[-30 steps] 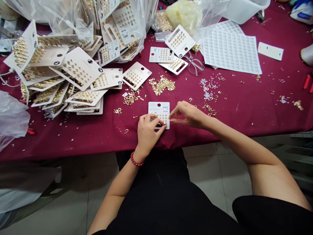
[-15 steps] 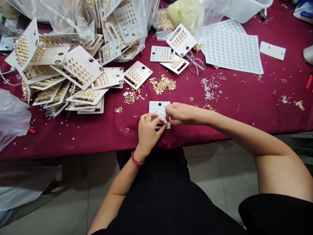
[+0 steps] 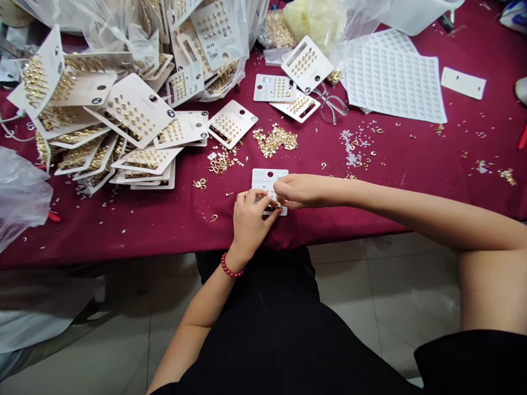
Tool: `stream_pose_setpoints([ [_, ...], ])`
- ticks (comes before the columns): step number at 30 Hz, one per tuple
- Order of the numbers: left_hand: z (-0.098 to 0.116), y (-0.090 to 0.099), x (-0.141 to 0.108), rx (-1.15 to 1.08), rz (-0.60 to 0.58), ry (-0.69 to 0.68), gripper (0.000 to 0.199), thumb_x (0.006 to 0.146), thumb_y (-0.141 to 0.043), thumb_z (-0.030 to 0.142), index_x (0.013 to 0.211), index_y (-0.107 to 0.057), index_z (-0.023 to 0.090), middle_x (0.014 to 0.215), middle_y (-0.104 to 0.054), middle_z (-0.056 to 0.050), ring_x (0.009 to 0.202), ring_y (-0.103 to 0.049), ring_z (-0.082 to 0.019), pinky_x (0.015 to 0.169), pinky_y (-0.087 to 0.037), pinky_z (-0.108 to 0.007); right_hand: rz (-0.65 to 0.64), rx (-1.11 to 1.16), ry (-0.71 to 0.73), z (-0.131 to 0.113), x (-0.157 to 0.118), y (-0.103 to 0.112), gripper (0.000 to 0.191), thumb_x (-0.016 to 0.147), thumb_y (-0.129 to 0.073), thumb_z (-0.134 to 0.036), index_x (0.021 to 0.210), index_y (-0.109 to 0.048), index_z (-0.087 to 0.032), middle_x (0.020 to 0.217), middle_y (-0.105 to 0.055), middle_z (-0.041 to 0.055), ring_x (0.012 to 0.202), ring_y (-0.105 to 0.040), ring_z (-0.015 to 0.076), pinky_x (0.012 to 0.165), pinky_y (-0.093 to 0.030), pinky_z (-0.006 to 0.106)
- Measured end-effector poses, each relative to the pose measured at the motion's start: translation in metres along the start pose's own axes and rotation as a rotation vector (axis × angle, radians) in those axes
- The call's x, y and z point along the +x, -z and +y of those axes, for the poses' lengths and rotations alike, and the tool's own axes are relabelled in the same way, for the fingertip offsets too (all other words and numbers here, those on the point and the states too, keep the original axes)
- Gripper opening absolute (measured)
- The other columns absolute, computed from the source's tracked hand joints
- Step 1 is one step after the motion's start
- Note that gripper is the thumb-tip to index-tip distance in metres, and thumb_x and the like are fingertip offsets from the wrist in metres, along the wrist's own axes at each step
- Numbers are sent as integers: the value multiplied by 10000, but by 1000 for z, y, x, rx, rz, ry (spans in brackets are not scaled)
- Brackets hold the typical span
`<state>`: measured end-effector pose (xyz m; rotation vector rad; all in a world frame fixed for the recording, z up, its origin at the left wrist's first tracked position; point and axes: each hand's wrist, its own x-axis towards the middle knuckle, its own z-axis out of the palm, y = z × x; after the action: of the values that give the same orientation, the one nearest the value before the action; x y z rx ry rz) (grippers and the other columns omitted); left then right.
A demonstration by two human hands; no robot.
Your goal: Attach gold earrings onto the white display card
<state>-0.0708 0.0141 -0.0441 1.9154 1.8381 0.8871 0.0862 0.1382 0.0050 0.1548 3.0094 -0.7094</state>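
A white earring card (image 3: pixel 258 176) with a dark hole near its top and small studs lies on the cloth in front of me. My left hand (image 3: pixel 252 216) is curled over its lower left part, thumb and fingers gripping the card. From the right, my right hand (image 3: pixel 291 190) reaches over the card's right side with fingers pinched together; whatever is between the fingertips is hidden. Just beyond the card is a heap of small gold pieces (image 3: pixel 275 141). Gold hooks and studs (image 3: pixel 220 163) lie to its left.
Filled earring cards (image 3: pixel 135 112) are piled at left, beside plastic bags. Farther back are more cards (image 3: pixel 307 65), glasses (image 3: pixel 330 107), sticker sheets (image 3: pixel 395 79) and a white tub (image 3: pixel 415 16). Clear bits and gold hooks (image 3: pixel 354 145) are scattered to the right on the dark red tablecloth (image 3: pixel 164 225).
My right hand has shifted slightly left over the card, and the right forearm now lies more level. My left hand keeps its place on the card.
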Motion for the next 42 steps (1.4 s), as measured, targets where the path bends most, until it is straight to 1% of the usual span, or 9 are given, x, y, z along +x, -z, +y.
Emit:
stream_pose_setpoints([
  [6, -1, -1, 0, 23, 4, -8, 161, 843, -680, 386, 911, -700, 242, 1095, -623, -63, 1008, -492, -249, 883, -445, -377, -77, -184, 43, 3, 11, -2, 183, 871, -457, -81, 856, -344, -225, 684, -495, -5, 658, -421, 144, 624, -388, 250],
  [14, -1, -3, -1, 47, -1, -7, 220, 858, -656, 413, 985, -689, 237, 1093, -621, -73, 996, -494, -249, 868, -449, -375, -213, -338, 132, 2, 20, 7, 136, 878, -496, -78, 906, -430, -194, 684, -462, -19, 600, -405, 128, 600, -375, 252],
  [20, -1, -3, 0, 39, -2, -13, 221, 846, -677, 391, 995, -683, 228, 1111, -636, -60, 996, -496, -242, 882, -443, -368, -147, -435, 190, 0, 12, 3, 144, 901, -453, -65, 854, -436, -200, 664, -406, -30, 606, -403, 135, 617, -379, 266],
  [25, 0, -2, 0, 56, -2, -15, 212, 848, -672, 389, 981, -674, 224, 1111, -632, -65, 993, -498, -245, 884, -445, -369, -122, -407, 170, 5, 7, -2, 131, 897, -459, -64, 852, -461, -187, 681, -443, -13, 600, -388, 132, 600, -368, 257],
  [30, 0, -1, -3, 84, -26, -66, 193, 890, -614, 389, 964, -656, 216, 1157, -622, -77, 1045, -507, -253, 919, -441, -381, 87, -282, 102, 7, -5, -10, 126, 958, -424, -180, 856, -498, -186, 706, -557, 26, 638, -459, 147, 636, -398, 269],
  [34, -2, 3, -7, 80, -36, -100, 365, 788, -712, 479, 998, -625, 193, 1208, -605, -108, 1116, -523, -284, 950, -453, -405, 412, -146, -3, -3, -17, -19, 86, 944, -519, -261, 881, -508, -204, 876, -692, 57, 772, -563, 171, 730, -454, 306],
  [36, -3, 9, -9, 53, -29, -97, 364, 764, -743, 457, 971, -614, 186, 1202, -611, -117, 1123, -540, -292, 958, -462, -416, 599, -58, -85, -13, -22, -25, 91, 906, -590, -245, 894, -508, -205, 977, -709, 77, 825, -599, 175, 758, -480, 322],
  [39, -8, 24, -7, -159, 38, -45, 322, 832, -669, 472, 964, -583, 192, 1151, -634, -112, 1109, -586, -262, 965, -478, -396, 819, 88, -268, -33, -30, -35, 122, 863, -631, -188, 893, -516, -216, 1002, -709, 69, 868, -635, 178, 773, -505, 333],
  [42, -21, 45, 0, -485, 194, 71, 371, 936, -482, 526, 1115, -521, 203, 1102, -649, -103, 1038, -642, -205, 897, -521, -335, 968, 224, -430, -57, -34, -56, 97, 866, -609, -167, 889, -535, -227, 987, -704, 49, 882, -655, 169, 767, -516, 318],
])
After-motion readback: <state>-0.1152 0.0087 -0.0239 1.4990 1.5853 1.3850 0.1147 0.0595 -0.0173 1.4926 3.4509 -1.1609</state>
